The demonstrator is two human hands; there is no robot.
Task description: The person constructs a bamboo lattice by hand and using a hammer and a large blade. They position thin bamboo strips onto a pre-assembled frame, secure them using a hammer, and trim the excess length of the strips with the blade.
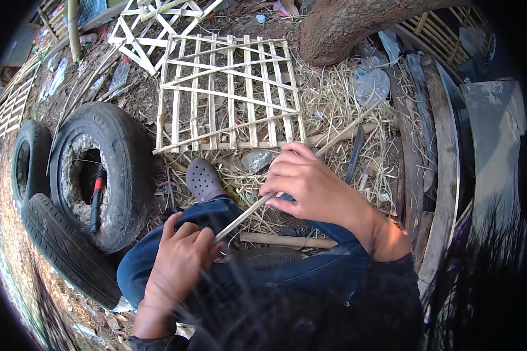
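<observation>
We've got this long, thin, pale bamboo strip [243, 219] slanting from near left to far right, our left grip [182, 254] and right grip [300, 180] both clamped on it, and it's probably light, springy and splintery, so we'd pinch the flats, not edges.

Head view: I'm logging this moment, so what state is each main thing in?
Bamboo strip, held slantwise in both hands
Left hand, closed around the strip
Right hand, pinching the strip farther along
Slatted panel, lying flat
Large tyre, crusted grey around its hole
Red-and-black tool, resting in that hole
Grey clog, worn on a foot
Plastic bag, crumpled
</observation>
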